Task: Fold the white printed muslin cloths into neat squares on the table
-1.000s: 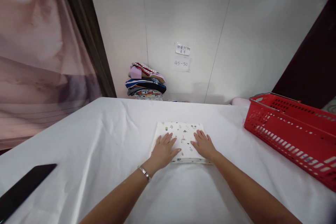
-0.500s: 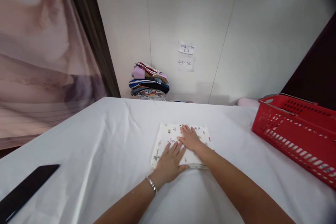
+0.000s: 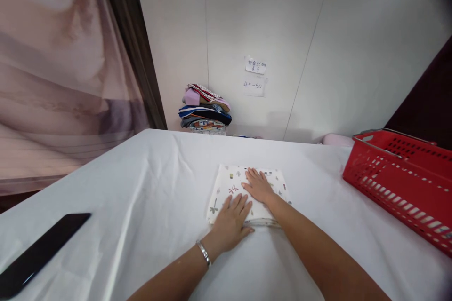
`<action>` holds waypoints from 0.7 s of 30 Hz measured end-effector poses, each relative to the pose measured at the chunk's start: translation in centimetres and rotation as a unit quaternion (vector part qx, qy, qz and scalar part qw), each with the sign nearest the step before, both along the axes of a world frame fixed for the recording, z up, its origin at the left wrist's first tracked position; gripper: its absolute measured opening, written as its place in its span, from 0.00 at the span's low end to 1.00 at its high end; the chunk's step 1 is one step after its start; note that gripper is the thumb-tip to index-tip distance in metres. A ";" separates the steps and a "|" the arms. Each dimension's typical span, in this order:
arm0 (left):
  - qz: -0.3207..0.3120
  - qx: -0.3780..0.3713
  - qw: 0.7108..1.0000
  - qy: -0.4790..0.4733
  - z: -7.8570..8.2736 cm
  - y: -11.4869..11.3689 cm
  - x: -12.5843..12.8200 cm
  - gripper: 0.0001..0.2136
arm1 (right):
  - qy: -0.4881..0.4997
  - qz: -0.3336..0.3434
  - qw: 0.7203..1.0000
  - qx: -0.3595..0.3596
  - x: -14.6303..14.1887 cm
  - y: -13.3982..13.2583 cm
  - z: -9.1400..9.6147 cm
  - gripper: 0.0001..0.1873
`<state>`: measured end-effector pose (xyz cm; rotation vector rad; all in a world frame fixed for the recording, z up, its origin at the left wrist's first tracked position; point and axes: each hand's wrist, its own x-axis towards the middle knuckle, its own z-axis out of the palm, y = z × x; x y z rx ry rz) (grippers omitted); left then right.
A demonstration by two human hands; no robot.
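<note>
A folded white cloth with small printed plant motifs lies flat on the white-covered table. Its near edge shows several stacked layers. My left hand rests on the near left part of the cloth, fingers spread, the thumb by the near edge; a silver bracelet is on that wrist. Farther back, my right hand presses flat on the upper middle of the cloth with its fingers spread. Neither hand grips anything. Part of the cloth is hidden under my hands and right forearm.
A red plastic basket with metal handles stands at the right. On the left lies a dark flat object. Behind the table's far edge, a pile of folded fabrics rises against the wall. A pink curtain hangs at left.
The whole view has shifted slightly, so things appear a little farther right. My left hand has slid slightly toward me on the cloth; the right hand stays almost in place.
</note>
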<state>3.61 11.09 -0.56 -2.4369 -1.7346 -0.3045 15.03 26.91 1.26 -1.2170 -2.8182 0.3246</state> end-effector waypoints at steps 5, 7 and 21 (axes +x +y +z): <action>-0.017 0.014 0.999 -0.029 0.2 -2.4 -0.4 0.33 | 0.003 -0.006 0.999 -0.041 0.2 -0.6 1.2 0.32; -0.029 0.016 0.998 -0.052 0.4 -3.3 -0.9 0.30 | 0.009 0.005 0.998 -0.059 1.2 -1.1 1.7 0.30; 0.354 -0.119 0.890 -0.262 3.3 3.6 -5.7 0.28 | 0.248 -0.280 0.919 -0.128 11.6 -2.1 -1.1 0.37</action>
